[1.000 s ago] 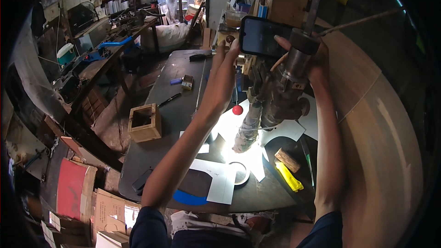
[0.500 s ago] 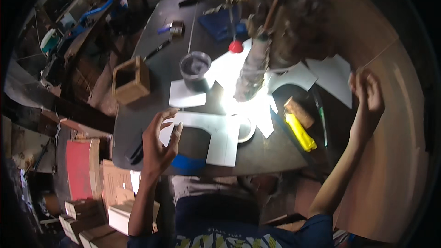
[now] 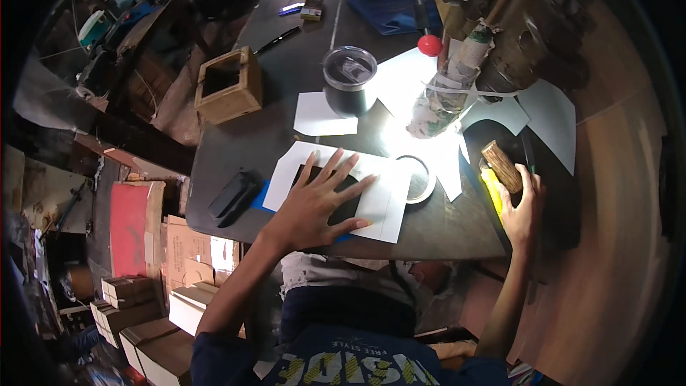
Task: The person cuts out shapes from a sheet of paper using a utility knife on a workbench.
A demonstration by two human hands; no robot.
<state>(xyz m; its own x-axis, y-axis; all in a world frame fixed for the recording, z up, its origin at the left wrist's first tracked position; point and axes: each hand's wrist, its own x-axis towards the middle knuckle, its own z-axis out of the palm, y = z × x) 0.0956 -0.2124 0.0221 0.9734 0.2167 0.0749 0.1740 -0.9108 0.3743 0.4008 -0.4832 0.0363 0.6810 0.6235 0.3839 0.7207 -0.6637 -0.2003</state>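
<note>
My left hand (image 3: 318,204) is open, its fingers spread flat over a cut-out sheet of white paper (image 3: 382,218). A dark surface shows through the sheet's opening, and a ruled line runs down its right arm. At the right, my right hand (image 3: 524,211) reaches in with thumb and fingers apart. Its thumb touches a yellow-handled tool (image 3: 493,189), probably a cutter. The fingers lie beyond a short wooden cylinder (image 3: 503,166), near a slim green-and-black stick (image 3: 530,164). A white ring (image 3: 431,184), like a tape roll, sits beside the paper.
A lidded dark tumbler (image 3: 350,93) stands behind the paper, an open wooden box (image 3: 248,93) to its left. Bright lamp light falls around a wrapped upright post (image 3: 454,89) with a red ball (image 3: 429,45) nearby. A black stapler-like object (image 3: 234,196) lies at the left edge.
My left hand has come down from a raised pinch onto the paper. My right hand has dropped from the far right to the yellow tool. The view has shifted.
</note>
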